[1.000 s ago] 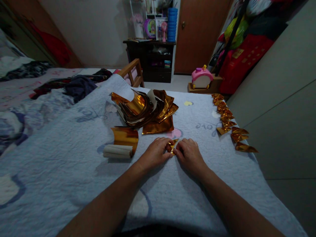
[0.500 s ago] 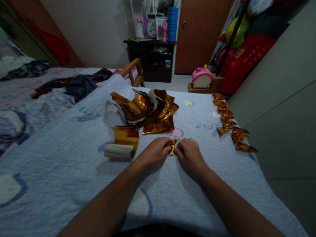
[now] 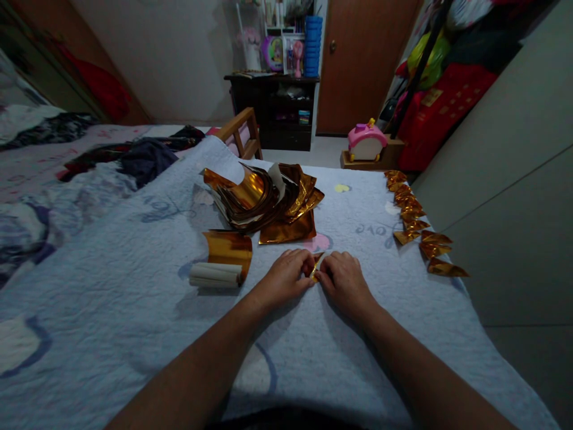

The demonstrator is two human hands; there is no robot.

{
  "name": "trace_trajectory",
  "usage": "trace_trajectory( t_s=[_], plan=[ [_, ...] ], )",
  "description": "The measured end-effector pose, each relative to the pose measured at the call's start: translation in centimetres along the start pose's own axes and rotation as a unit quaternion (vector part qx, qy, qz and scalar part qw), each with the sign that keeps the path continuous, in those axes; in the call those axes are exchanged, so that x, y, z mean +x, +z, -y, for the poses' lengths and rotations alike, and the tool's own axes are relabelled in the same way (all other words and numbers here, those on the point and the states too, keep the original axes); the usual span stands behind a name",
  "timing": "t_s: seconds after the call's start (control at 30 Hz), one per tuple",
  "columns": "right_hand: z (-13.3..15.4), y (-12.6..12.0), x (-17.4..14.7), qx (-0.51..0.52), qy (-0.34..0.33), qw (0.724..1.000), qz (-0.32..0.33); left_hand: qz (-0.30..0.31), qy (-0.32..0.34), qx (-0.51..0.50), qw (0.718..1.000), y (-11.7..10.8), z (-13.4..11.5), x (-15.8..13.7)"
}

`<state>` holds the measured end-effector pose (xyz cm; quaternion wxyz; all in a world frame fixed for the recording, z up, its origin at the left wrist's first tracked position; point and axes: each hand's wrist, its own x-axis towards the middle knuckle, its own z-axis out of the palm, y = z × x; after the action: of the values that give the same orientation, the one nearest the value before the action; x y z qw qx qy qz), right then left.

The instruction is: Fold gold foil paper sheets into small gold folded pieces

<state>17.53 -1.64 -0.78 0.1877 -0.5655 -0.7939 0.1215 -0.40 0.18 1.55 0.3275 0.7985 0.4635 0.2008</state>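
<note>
A small folded piece of gold foil paper (image 3: pixel 316 266) is pinched between my two hands, low over the blue bedspread. My left hand (image 3: pixel 289 272) grips its left side with thumb and fingers closed. From the other side, my right hand (image 3: pixel 344 275) holds it with thumb and bent fingers. Most of the piece is hidden behind the fingers. Beyond my left hand lies a curled stack of gold foil sheets (image 3: pixel 255 200). Nearer on the left are a few partly rolled sheets (image 3: pixel 215 273), their pale backs showing.
Folded gold foil pieces (image 3: pixel 412 212) line the right edge of the bedspread (image 3: pixel 134 310). Rumpled clothes (image 3: pixel 147 158) lie at the far left. A pink toy case (image 3: pixel 367 142), a dark cabinet (image 3: pixel 273 113) and a pale wardrobe (image 3: pixel 514 239) stand around the bed.
My left thumb has shifted right, toward my right thumb, and less of the gold foil piece shows between my hands. The other sheets and folded pieces stay put.
</note>
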Motion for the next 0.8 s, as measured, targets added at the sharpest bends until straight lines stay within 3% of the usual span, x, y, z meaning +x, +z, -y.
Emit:
trace_trajectory(
  t_s=[0.2,0.43,0.8],
  plan=[
    [0.04,-0.02,0.02,-0.005,0.001,1.0,-0.012,-0.016,-0.027,-0.012,0.999,0.23,0.22,-0.06],
    [0.07,-0.04,0.01,-0.025,-0.002,1.0,0.0,0.007,0.001,0.031,0.999,0.38,0.35,0.27],
    [0.5,-0.65,-0.25,-0.046,-0.001,0.999,0.018,0.011,-0.008,0.062,0.998,0.53,0.01,0.43]
  ],
)
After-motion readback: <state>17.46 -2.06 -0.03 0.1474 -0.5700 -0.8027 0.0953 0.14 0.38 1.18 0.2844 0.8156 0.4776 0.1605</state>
